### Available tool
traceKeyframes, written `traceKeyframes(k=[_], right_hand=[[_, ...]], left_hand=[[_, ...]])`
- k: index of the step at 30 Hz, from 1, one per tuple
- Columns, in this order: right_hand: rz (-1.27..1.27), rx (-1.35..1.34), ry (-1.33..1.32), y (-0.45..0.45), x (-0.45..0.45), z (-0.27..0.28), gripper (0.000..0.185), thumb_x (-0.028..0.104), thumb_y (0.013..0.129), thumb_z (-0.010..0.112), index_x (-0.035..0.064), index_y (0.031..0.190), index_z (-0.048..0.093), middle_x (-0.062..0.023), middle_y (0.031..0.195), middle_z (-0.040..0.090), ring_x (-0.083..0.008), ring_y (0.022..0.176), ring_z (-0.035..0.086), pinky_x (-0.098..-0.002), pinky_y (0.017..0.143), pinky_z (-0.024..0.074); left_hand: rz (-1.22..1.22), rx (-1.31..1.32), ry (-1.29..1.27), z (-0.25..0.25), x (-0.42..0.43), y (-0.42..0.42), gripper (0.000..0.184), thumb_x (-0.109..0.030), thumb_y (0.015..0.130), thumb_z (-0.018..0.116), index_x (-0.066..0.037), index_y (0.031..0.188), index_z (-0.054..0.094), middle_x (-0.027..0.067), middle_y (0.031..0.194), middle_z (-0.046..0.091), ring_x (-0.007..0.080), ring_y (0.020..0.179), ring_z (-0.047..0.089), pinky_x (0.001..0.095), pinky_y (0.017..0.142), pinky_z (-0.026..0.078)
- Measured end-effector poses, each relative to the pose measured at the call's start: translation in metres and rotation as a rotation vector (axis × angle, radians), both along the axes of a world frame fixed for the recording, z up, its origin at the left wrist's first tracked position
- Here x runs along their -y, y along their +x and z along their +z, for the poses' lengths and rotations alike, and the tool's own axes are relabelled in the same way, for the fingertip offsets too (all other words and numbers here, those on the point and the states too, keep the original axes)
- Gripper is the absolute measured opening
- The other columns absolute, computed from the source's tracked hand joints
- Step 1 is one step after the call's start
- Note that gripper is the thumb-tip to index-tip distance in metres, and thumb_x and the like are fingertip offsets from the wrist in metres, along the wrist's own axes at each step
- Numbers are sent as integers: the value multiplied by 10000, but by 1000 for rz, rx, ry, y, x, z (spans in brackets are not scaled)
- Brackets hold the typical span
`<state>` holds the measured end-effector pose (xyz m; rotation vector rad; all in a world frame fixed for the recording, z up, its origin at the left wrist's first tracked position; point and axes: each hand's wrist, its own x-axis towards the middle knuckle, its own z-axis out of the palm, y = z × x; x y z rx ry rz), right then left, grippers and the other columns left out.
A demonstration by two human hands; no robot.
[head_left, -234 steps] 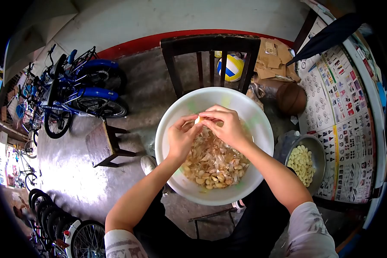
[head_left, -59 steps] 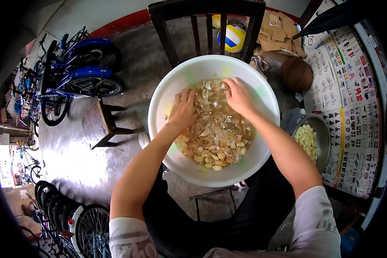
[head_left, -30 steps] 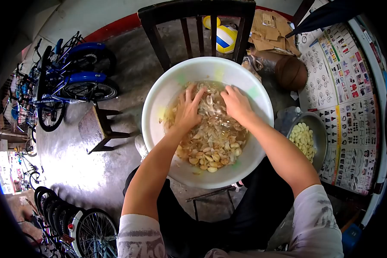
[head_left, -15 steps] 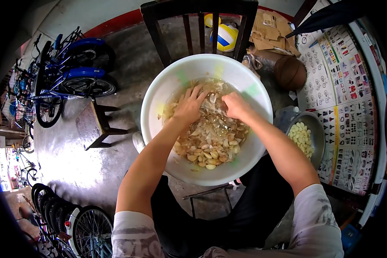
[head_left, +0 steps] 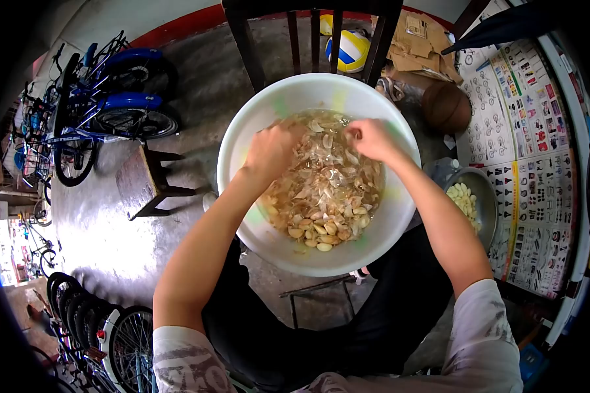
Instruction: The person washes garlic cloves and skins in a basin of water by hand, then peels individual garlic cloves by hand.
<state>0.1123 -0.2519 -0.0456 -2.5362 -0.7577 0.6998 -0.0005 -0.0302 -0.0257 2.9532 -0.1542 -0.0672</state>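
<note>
A large white basin (head_left: 242,111) holds water with loose garlic skins (head_left: 328,157) floating in it. Unpeeled-looking garlic cloves (head_left: 321,230) lie bunched at its near side. My left hand (head_left: 274,149) is over the left part of the basin, its fingers smeared by motion and partly lost among the skins. On the other side, my right hand (head_left: 373,139) is curled closed just above the water near the right wall. Whatever it may hold is hidden by the fingers.
A metal bowl (head_left: 488,203) of peeled garlic cloves (head_left: 463,202) stands to the right of the basin. Behind it is a dark wooden chair (head_left: 242,49). A basketball (head_left: 446,108), a volleyball (head_left: 349,52), a wooden stool (head_left: 144,180) and parked bicycles (head_left: 131,111) surround me.
My right hand has lifted from the water and shifted right. My left hand has moved left and its spread fingers have drawn in. The floating skins have spread in the basin.
</note>
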Motion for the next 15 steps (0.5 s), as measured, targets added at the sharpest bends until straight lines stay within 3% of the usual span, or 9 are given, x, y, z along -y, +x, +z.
traceKeyframes(k=[2,3,5,6,8,15], right_hand=[[-183,-272,501,11,4,-4,164,42,827,701,23,990,698,-59,933,705,-116,868,647,-273,745,526],[-178,-270,498,11,3,-2,164,42,827,701,23,990,698,-59,933,705,-116,868,647,-273,745,526],[-272,-506,767,8,3,1,179,0,871,655,12,1048,675,-40,996,695,-101,912,635,-266,752,527],[-272,-507,767,6,1,3,179,0,871,655,12,1048,675,-40,996,695,-101,912,635,-266,752,527],[-230,-616,849,2,-7,2,178,-18,898,628,15,1073,634,-46,1057,661,-112,947,624,-252,794,511],[-229,-616,793,-13,-25,13,187,-44,888,622,0,1069,622,-48,1068,648,-110,943,627,-255,804,519]], left_hand=[[93,70,-269,-2,-3,1,450,11,752,664,-125,1181,644,86,1124,654,302,941,655,383,805,544],[98,74,-272,-6,-3,1,450,11,752,664,-125,1181,644,86,1124,654,302,941,655,383,805,544],[183,42,-621,-15,0,3,380,56,758,618,-47,1121,664,115,1076,684,267,920,695,356,795,546],[183,41,-621,-13,3,3,380,56,758,618,-47,1121,664,115,1076,684,267,920,695,356,795,546],[209,32,-959,-11,11,3,395,53,779,641,-30,1165,646,142,997,702,225,935,697,322,796,536],[200,103,-1044,2,28,5,380,58,800,651,-24,1172,658,135,1000,704,213,915,689,333,803,536]])
